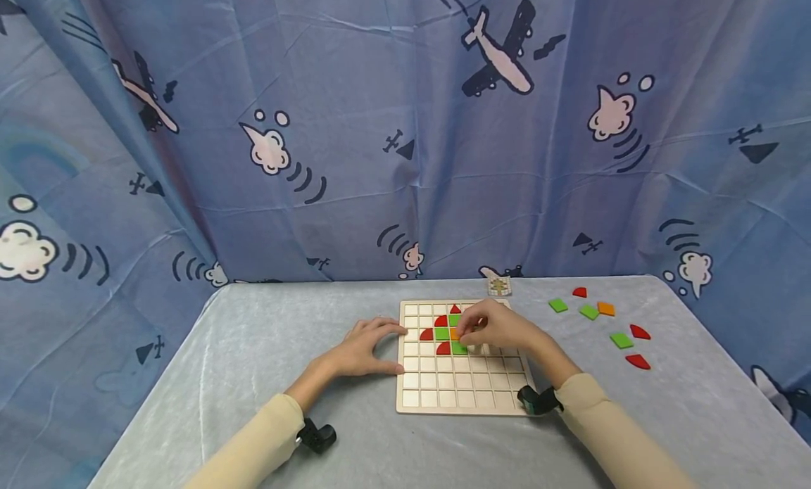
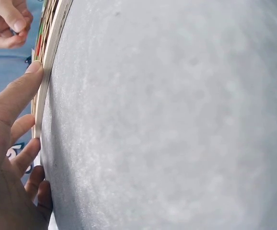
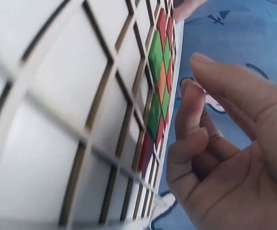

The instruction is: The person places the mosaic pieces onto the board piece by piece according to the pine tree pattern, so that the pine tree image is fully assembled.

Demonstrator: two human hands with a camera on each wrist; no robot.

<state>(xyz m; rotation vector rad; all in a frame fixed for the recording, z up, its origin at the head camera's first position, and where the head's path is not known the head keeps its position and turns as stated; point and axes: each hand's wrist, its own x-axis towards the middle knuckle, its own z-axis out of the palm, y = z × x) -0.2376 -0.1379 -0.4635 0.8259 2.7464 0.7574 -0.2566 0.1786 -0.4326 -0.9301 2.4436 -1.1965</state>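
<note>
A wooden grid board [image 1: 437, 399] lies flat on the table. My left hand [image 1: 366, 350] rests at its left edge, and in the left wrist view the thumb and fingertips touch the rim. Over the board's upper middle hovers my right hand [image 1: 497, 326], its fingers bent. In the right wrist view the thumb and index tips stand slightly apart with no piece visible between them. Below that hand sit green squares [image 1: 441, 333], an orange square [image 3: 161, 79], red quarter-round pieces [image 1: 426, 334] and a red triangle [image 1: 455, 309]. Part of the pattern is hidden by the right hand.
Loose green squares [image 1: 621, 340], an orange square [image 1: 606, 309] and several red quarter-round pieces [image 1: 638, 362] lie on the table to the right. A small patterned card [image 1: 499, 286] is behind the board. A blue curtain [image 1: 355, 123] hangs along the table's far edge.
</note>
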